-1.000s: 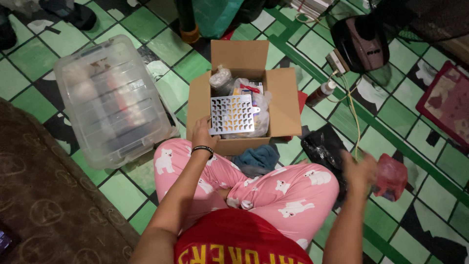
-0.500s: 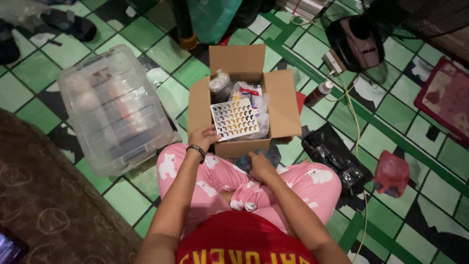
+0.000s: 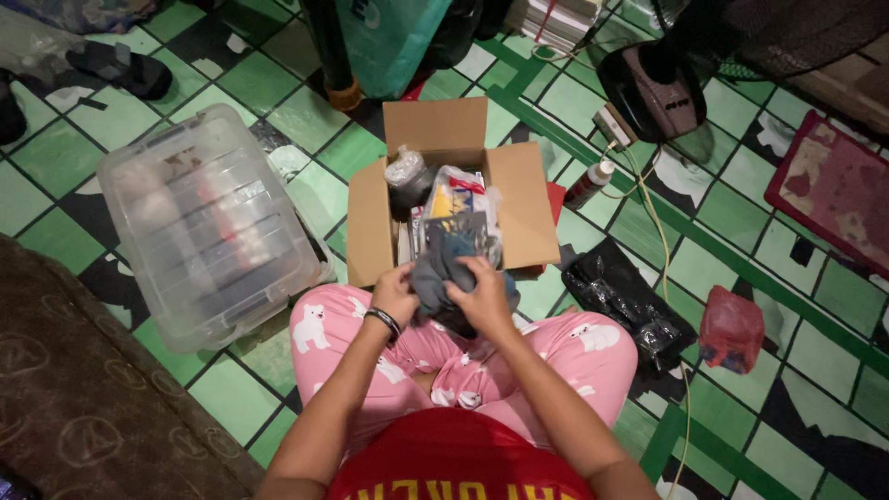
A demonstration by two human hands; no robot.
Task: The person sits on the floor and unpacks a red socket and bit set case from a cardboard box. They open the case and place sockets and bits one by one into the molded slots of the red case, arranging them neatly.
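I sit cross-legged on the floor in pink trousers with an open cardboard box in front of my knees. My left hand and my right hand both grip a dark grey-blue cloth at the box's near edge, holding it over the opening. Inside the box lie plastic-wrapped items: a clear bag bundle at the back left and a packet with yellow and red beside it. The cloth hides the front of the box's contents.
A clear lidded plastic bin stands to the left. A black plastic bag and a red plastic bag lie at the right. A small bottle, a yellow cord, a fan base, a brown rug.
My left hand let go of the perforated white sheet, which is no longer visible. My right hand came in from the red bag, and both hands lifted the dark cloth to the box.
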